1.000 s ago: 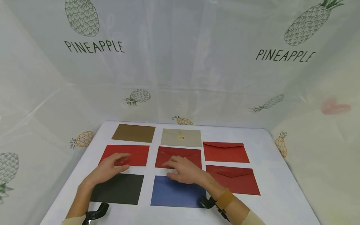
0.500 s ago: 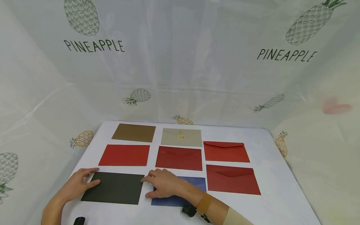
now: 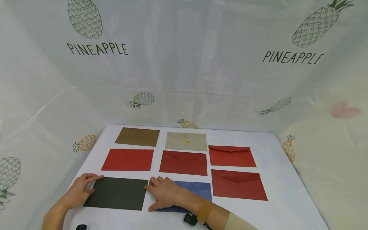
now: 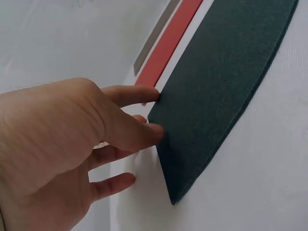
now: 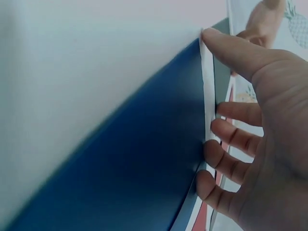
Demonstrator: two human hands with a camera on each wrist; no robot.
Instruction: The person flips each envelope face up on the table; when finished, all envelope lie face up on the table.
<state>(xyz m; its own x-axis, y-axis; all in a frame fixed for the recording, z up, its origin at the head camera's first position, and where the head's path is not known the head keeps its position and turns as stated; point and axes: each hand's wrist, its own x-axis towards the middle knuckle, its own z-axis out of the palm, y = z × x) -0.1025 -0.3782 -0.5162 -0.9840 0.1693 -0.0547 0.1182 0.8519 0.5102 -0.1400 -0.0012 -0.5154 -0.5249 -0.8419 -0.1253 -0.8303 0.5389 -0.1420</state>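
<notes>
A dark green, nearly black envelope [image 3: 118, 195] lies flat at the front left of the white table. At its left edge is my left hand [image 3: 76, 191], index fingertip at the far corner and thumb tip over the edge in the left wrist view. My right hand [image 3: 165, 193] is at the opposite edge, its foremost fingertip touching or nearly touching the dark envelope. Beneath that hand and forearm lies a blue envelope [image 3: 198, 189], partly hidden. In the right wrist view the right fingers are spread along the gap beside the blue envelope [image 5: 144, 149].
Behind lie a bright red envelope [image 3: 127, 159] and a darker red one [image 3: 183, 163]. A brown envelope [image 3: 137, 136] and a beige one [image 3: 186, 141] form the back row. Two flap-side red envelopes [image 3: 232, 156] [image 3: 239, 185] are at right. A pineapple-print curtain [image 3: 184, 70] surrounds the table [image 3: 287, 191].
Both hands have come down and left from above the envelopes to the dark envelope's two side edges. In the last half second the left thumb has drawn back toward the edge.
</notes>
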